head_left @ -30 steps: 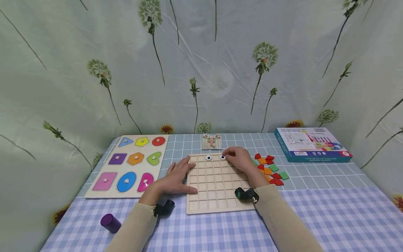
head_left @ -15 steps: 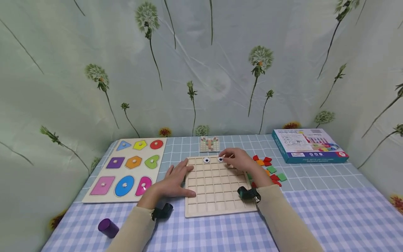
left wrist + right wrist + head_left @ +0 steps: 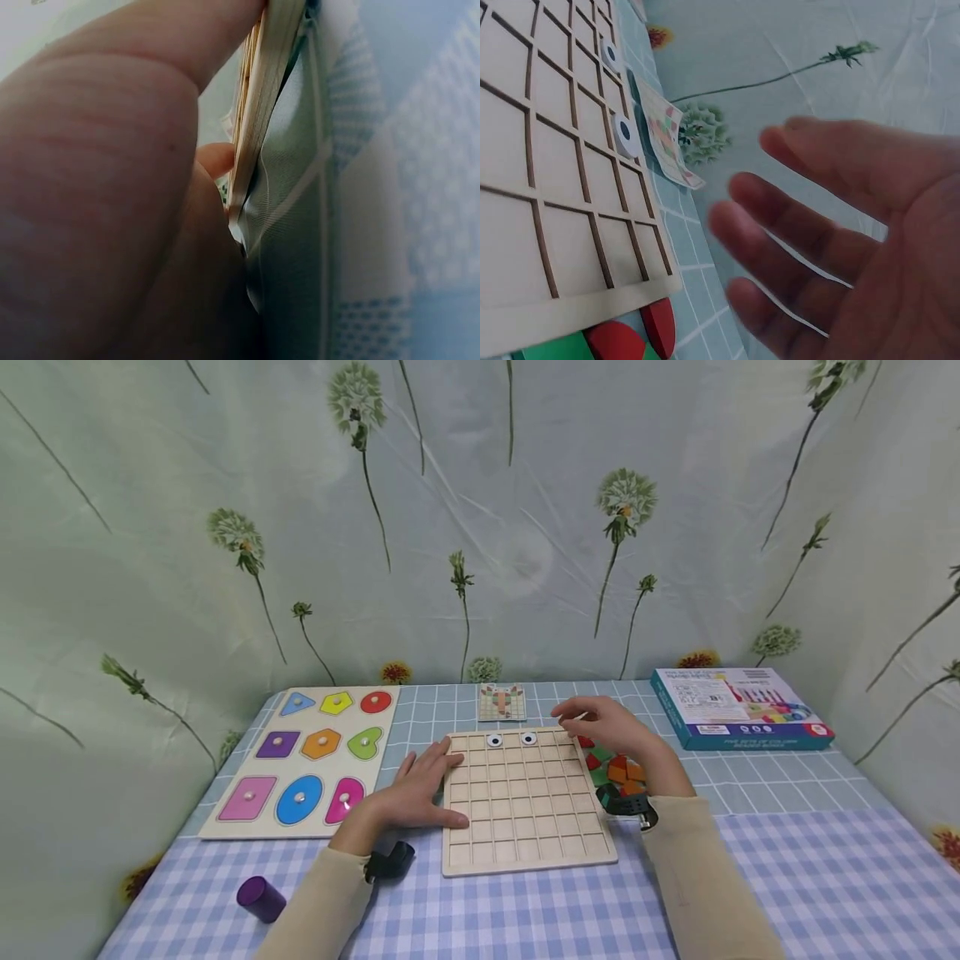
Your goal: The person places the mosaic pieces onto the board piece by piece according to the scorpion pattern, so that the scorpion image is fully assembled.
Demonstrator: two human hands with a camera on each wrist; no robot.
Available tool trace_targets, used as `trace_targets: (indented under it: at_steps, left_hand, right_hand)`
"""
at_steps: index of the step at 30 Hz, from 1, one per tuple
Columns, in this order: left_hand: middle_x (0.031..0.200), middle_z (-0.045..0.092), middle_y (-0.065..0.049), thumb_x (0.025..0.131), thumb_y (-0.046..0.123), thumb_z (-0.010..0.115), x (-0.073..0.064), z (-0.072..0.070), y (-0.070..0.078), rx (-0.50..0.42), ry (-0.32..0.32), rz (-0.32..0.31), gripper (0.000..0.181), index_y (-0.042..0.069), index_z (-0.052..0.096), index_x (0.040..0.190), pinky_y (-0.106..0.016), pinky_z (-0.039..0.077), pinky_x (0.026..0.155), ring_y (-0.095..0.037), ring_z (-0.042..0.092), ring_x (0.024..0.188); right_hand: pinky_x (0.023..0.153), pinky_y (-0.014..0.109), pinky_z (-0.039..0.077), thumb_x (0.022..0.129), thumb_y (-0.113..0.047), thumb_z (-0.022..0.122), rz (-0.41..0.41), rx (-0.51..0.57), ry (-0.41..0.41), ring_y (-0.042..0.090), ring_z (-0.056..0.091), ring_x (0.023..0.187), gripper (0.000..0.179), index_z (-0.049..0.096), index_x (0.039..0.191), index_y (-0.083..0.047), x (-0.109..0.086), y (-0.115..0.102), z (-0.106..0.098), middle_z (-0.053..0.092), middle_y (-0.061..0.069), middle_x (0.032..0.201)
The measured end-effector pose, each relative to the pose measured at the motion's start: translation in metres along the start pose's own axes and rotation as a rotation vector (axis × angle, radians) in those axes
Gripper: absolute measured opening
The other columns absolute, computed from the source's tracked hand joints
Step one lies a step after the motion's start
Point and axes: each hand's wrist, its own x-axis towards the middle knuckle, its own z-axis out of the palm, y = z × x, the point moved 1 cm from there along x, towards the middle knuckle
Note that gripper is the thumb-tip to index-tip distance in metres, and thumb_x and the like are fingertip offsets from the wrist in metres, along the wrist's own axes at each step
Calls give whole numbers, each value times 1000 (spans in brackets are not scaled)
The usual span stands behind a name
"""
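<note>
Pale wood makes up the gridded board [image 3: 517, 814] lying flat near the centre of the frame, its squares divided by thin ridges. Two white discs with black centres [image 3: 528, 739] sit in its top row, apart from each other. With my left hand [image 3: 416, 789] I touch the board's left edge, fingers and thumb spread apart, the thumb reaching over the rim. My right hand [image 3: 606, 724] is by the board's upper right corner, fingers loosely bent and apart; the right wrist view shows the fingertips clear of the wood. Under that wrist, just right of the board, lie red, green and orange pieces [image 3: 618, 768], partly hidden by my arm. Just above the board is a small card with a coloured picture on a grid [image 3: 502, 702]. At the left of the frame I see a puzzle board of bright knobbed shapes [image 3: 297, 767], with a purple cylinder [image 3: 261, 900] below it, lower left. A teal-sided box [image 3: 742, 708] lies toward the right side, beyond the pieces.
</note>
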Motion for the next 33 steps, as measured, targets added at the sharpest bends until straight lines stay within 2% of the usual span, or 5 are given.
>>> trace_targets:
  at_steps: [3, 8, 12, 17, 33]
  left_hand:
    - [171, 4, -9, 76, 59, 78, -1, -1, 0, 3, -1, 3, 103, 15, 31, 156, -59, -3, 126, -33, 4, 158]
    - [170, 5, -10, 76, 59, 78, -1, 0, -1, 15, 5, 3, 103, 15, 31, 156, -59, -1, 126, -34, 5, 157]
    - [170, 8, -10, 75, 59, 78, 0, 0, -1, 13, 15, 16, 102, 15, 33, 155, -59, 0, 126, -35, 6, 157]
    - [170, 10, -10, 75, 59, 79, 1, 1, -2, 20, 23, 21, 101, 16, 35, 155, -59, 0, 126, -35, 6, 157]
    - [170, 6, -10, 75, 59, 79, -1, -1, 1, 6, 19, 21, 101, 16, 35, 155, -58, -2, 126, -32, 5, 158]
  right_hand:
    - [91, 43, 56, 101, -25, 58, 9, -14, 63, 29, 65, 105, 31, 66, 127, -9, 0, 3, -2, 64, 16, 131]
    - [86, 42, 56, 102, -24, 56, 32, -2, 107, 33, 63, 108, 32, 65, 128, -7, -2, 12, -5, 63, 18, 133]
    - [88, 42, 57, 102, -20, 56, 94, -35, 133, 33, 61, 112, 30, 64, 128, -7, -3, 23, -7, 63, 18, 132]
    - [92, 45, 56, 101, -17, 56, 143, -110, 134, 34, 61, 111, 30, 64, 128, -6, -1, 36, -5, 64, 19, 129]
    - [95, 46, 55, 95, -16, 66, 231, -146, 112, 35, 58, 109, 27, 70, 120, -5, 3, 45, 6, 63, 22, 126]
